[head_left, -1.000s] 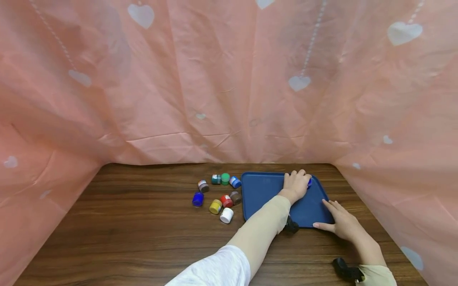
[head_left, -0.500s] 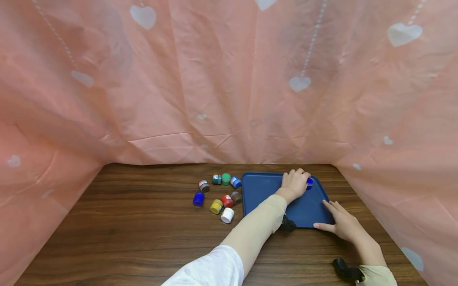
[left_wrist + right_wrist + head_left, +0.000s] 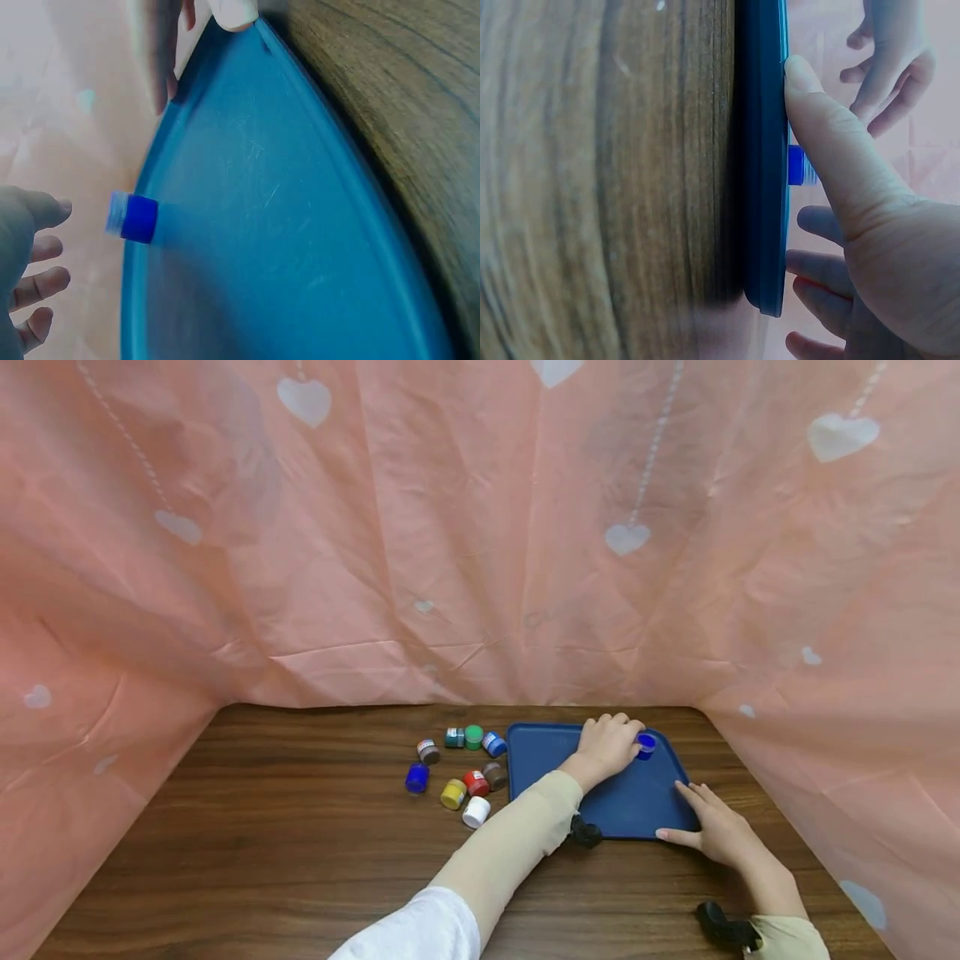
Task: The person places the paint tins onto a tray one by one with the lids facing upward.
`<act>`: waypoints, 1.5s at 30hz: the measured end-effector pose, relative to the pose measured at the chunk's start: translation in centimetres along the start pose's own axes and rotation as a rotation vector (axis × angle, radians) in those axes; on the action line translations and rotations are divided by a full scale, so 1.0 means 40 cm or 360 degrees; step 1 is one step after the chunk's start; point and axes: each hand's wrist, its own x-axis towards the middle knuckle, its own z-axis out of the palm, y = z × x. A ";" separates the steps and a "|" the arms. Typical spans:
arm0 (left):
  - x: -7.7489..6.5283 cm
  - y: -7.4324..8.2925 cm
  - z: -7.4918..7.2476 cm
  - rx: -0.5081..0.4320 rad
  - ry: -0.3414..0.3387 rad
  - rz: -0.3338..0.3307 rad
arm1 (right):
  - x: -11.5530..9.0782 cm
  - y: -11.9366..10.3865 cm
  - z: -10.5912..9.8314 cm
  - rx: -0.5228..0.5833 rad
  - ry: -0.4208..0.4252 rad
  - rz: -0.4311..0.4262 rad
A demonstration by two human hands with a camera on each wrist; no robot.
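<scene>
Head: one blue jar (image 3: 646, 743) on tray (image 3: 630, 814), near its far right corner; nine jars (image 3: 453, 793) off it, on tabletop (image 3: 300, 835). Left wrist: left hand (image 3: 13, 244) spread, apart from blue jar. Right wrist: right hand (image 3: 892, 247) spread, thumb touching tray.

I am facing a brown wood-grained table (image 3: 262, 827); it is bearing a flat blue rectangular tray (image 3: 551, 760), and nine small cylindrical multicoloured jars (image 3: 476, 782) are clustering loosely just left of that.
</scene>
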 end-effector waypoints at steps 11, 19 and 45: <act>-0.064 -0.024 -0.051 0.0083 0.0199 0.0174 | 0.002 0.028 -0.013 -0.0020 -0.0027 0.0031; -0.144 -0.092 -0.090 0.0076 0.0313 0.0230 | 0.001 0.037 -0.011 -0.0017 -0.0027 0.0037; -0.392 -0.323 -0.143 0.0277 0.0512 0.0353 | 0.003 0.044 -0.004 0.0018 -0.0037 0.0026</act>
